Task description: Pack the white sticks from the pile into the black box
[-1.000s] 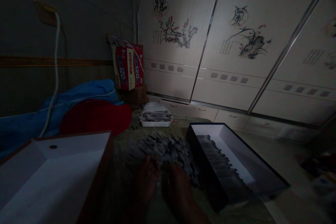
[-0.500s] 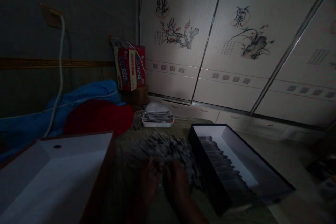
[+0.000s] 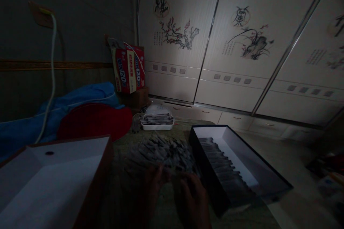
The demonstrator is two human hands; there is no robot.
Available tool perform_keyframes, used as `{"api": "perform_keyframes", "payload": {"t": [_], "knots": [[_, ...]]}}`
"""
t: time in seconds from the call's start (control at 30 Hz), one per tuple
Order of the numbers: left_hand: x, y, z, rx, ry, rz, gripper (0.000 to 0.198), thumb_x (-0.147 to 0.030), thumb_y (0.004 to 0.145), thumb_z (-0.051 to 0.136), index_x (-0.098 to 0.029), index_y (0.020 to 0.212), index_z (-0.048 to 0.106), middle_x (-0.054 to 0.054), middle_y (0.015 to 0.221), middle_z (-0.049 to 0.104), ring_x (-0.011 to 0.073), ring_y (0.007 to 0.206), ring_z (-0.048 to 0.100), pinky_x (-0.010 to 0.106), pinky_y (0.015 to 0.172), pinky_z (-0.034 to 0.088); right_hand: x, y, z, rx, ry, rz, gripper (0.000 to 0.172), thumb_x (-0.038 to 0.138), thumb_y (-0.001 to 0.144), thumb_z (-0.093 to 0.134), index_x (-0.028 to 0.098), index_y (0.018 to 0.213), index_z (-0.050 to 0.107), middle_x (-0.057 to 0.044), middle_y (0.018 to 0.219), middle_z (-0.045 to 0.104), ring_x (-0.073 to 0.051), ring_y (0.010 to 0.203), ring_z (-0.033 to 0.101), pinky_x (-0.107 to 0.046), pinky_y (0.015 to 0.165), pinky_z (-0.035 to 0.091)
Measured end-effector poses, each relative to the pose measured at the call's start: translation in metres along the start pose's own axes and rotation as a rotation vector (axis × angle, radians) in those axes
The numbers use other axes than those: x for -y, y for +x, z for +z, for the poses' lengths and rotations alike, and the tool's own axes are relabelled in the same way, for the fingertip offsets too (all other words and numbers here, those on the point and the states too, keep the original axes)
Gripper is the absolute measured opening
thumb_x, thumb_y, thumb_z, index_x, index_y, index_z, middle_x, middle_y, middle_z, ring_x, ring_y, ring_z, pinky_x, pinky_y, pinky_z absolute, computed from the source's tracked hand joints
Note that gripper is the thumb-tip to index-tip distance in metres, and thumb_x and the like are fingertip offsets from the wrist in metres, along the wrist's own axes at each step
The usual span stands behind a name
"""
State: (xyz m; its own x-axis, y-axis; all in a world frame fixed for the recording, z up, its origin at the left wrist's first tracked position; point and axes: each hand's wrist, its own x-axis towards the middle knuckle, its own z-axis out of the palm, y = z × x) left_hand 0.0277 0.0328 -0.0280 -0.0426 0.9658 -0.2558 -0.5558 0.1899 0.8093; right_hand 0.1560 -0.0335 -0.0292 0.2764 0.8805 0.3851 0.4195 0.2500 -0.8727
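Note:
In dim light, a loose pile of thin clear-and-dark sticks [image 3: 161, 152], perhaps pen parts, lies on the green table. My left hand [image 3: 154, 180] is at the pile's near edge, thumb and fingers pinched together. Close to its right, my right hand [image 3: 193, 193] has its fingers curled inward, apart from the left. Whatever the fingertips hold is too dark and blurred to make out. Right of the hands, a black-rimmed box [image 3: 243, 157] with a pale inside holds a row of similar sticks [image 3: 221, 164] along its left side.
A large brown-edged box [image 3: 61, 171] stands at the left. Behind the pile sits a white tray [image 3: 157, 127] with more sticks. Red cloth [image 3: 94, 121] and blue cloth [image 3: 83, 94] lie back left, near a white cable [image 3: 53, 68] and a red carton [image 3: 130, 69].
My right hand has moved a little right and away from my left hand, its fingers more bent. The whole view has shifted slightly, so the boxes appear farther left.

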Motion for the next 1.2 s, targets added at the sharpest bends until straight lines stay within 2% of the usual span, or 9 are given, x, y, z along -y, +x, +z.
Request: {"api": "perform_keyframes", "payload": {"t": [0.17, 0.4, 0.47, 0.53, 0.73, 0.83, 1.0, 1.2], "knots": [[0.007, 0.006, -0.003, -0.008, 0.069, 0.050, 0.039, -0.044, 0.043, 0.082, -0.016, 0.062, 0.062, 0.000, 0.057, 0.067, 0.0187, 0.053, 0.066, 0.030, 0.052, 0.054, -0.006, -0.003, 0.003, 0.009, 0.005, -0.016, 0.024, 0.033, 0.088, 0.047, 0.021, 0.102, 0.062, -0.005, 0.096, 0.066, -0.018, 0.086, 0.062, -0.024, 0.075, 0.047], [0.005, -0.001, 0.000, -0.018, 0.187, 0.113, 0.038, -0.047, 0.043, 0.081, -0.016, 0.058, 0.064, 0.000, 0.053, 0.065, 0.0164, 0.048, 0.062, 0.027, 0.046, 0.051, -0.005, -0.003, 0.007, 0.020, -0.018, 0.080, 0.025, 0.038, 0.085, 0.050, 0.019, 0.097, 0.062, -0.002, 0.078, 0.066, -0.016, 0.068, 0.061, -0.021, 0.060, 0.045], [0.001, -0.006, 0.001, 0.039, 0.178, 0.127, 0.034, -0.046, 0.051, 0.078, -0.017, 0.062, 0.065, 0.001, 0.058, 0.068, 0.0171, 0.053, 0.065, 0.027, 0.052, 0.053, -0.005, -0.002, 0.007, 0.023, -0.016, 0.093, 0.025, 0.039, 0.085, 0.050, 0.019, 0.095, 0.062, -0.002, 0.077, 0.065, -0.016, 0.067, 0.060, -0.021, 0.060, 0.045], [-0.002, -0.010, 0.003, 0.060, 0.132, 0.118, 0.032, -0.044, 0.052, 0.078, -0.017, 0.064, 0.065, 0.001, 0.058, 0.068, 0.0172, 0.054, 0.065, 0.028, 0.054, 0.054, -0.004, -0.003, 0.005, 0.021, 0.004, 0.095, 0.025, 0.038, 0.086, 0.049, 0.019, 0.095, 0.062, -0.003, 0.080, 0.066, -0.017, 0.071, 0.061, -0.021, 0.063, 0.046], [-0.007, -0.009, 0.003, -0.044, 0.146, 0.091, 0.033, -0.043, 0.049, 0.079, -0.017, 0.063, 0.064, 0.001, 0.059, 0.068, 0.0190, 0.054, 0.065, 0.029, 0.051, 0.053, -0.001, -0.002, 0.001, 0.034, 0.032, 0.088, 0.025, 0.036, 0.086, 0.049, 0.019, 0.096, 0.064, -0.006, 0.089, 0.068, -0.019, 0.080, 0.063, -0.023, 0.071, 0.048], [-0.007, -0.009, 0.004, -0.051, 0.114, 0.096, 0.035, -0.041, 0.046, 0.081, -0.018, 0.064, 0.063, 0.000, 0.059, 0.068, 0.0189, 0.053, 0.065, 0.029, 0.052, 0.054, -0.001, -0.001, 0.002, 0.024, 0.043, 0.076, 0.026, 0.035, 0.084, 0.052, 0.018, 0.097, 0.066, -0.005, 0.087, 0.069, -0.018, 0.077, 0.064, -0.022, 0.068, 0.049], [-0.007, -0.013, 0.006, 0.041, 0.158, 0.100, 0.034, -0.043, 0.049, 0.079, -0.017, 0.065, 0.063, 0.000, 0.057, 0.067, 0.0184, 0.052, 0.064, 0.029, 0.053, 0.053, -0.003, -0.002, 0.004, 0.005, 0.026, 0.078, 0.023, 0.034, 0.082, 0.054, 0.018, 0.093, 0.067, -0.003, 0.078, 0.070, -0.017, 0.069, 0.065, -0.021, 0.062, 0.048], [-0.008, -0.016, 0.004, 0.049, 0.200, 0.140, 0.031, -0.042, 0.052, 0.078, -0.018, 0.068, 0.065, 0.002, 0.061, 0.068, 0.0198, 0.056, 0.066, 0.031, 0.056, 0.054, -0.002, -0.001, 0.004, 0.033, 0.098, 0.160, 0.028, 0.039, 0.084, 0.051, 0.017, 0.094, 0.066, -0.005, 0.083, 0.070, -0.018, 0.072, 0.065, -0.022, 0.063, 0.049]]}}
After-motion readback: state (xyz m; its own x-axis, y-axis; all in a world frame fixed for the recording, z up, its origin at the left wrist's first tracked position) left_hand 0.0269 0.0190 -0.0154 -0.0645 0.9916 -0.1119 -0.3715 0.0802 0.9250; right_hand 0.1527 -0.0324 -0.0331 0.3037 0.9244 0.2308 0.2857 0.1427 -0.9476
